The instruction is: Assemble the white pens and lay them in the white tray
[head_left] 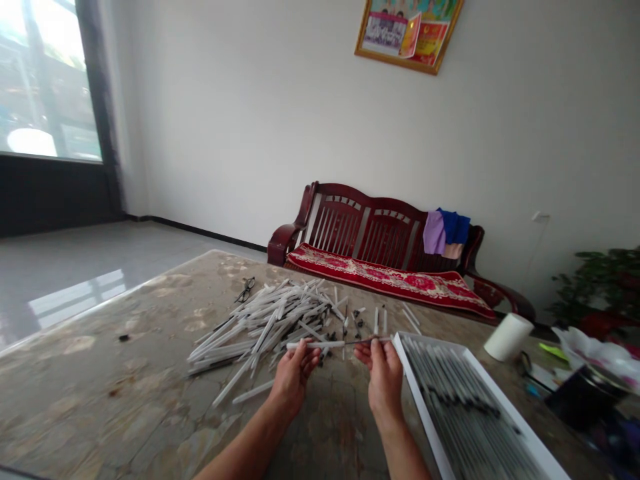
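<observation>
My left hand pinches a slim white tube that lies level, pointing right. Opposite it, my right hand holds a thin dark rod between thumb and fingers, roughly in line with the tube. A small gap seems to part their ends. Behind and left of my left hand spreads a loose pile of white tubes. Just right of my right hand stands a shallow white box with rows of slim grey sticks bearing dark parts mid-length.
Small black pieces and a few single tubes lie beyond my hands on the stone-patterned table. Eyeglasses rest behind the pile. A white roll and a dark cup stand right. A wooden bench is behind.
</observation>
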The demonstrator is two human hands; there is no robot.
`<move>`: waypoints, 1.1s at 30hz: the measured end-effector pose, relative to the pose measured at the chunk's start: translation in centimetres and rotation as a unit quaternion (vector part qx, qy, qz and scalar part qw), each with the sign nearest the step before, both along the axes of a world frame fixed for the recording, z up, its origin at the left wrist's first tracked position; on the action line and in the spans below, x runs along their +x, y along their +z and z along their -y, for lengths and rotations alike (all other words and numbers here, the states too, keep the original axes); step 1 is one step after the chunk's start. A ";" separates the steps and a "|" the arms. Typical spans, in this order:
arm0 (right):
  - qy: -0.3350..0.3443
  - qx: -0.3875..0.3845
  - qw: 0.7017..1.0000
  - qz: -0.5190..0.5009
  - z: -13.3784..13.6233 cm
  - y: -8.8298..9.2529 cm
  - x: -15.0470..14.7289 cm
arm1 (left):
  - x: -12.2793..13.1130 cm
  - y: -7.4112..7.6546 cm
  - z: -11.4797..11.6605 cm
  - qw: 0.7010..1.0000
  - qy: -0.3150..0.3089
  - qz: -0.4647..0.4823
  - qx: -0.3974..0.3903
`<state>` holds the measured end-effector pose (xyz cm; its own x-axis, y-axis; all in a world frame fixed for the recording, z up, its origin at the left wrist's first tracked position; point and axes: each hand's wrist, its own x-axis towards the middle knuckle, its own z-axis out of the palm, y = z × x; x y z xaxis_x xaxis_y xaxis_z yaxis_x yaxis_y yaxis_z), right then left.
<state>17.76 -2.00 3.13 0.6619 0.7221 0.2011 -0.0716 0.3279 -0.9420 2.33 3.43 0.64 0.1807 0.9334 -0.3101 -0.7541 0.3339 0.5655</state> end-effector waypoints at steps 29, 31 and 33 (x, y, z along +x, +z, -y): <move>0.043 -0.110 0.986 0.121 -2.3 -4.4 -0.5 | 0.2 0.2 -0.3 1.000 0.013 0.016 -0.012; 0.025 -0.080 0.996 0.044 -1.8 -4.4 -0.1 | 0.4 0.2 -0.2 1.000 0.012 0.004 -0.008; 0.018 -0.069 0.997 0.013 -1.5 -4.2 -0.1 | 0.5 0.1 -0.2 1.000 0.006 -0.005 0.002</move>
<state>17.64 -0.52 -1.04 0.6308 0.7675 0.1140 -0.0568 0.1922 -0.9797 2.81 3.63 0.71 0.1672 0.9365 -0.3083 -0.7520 0.3233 0.5744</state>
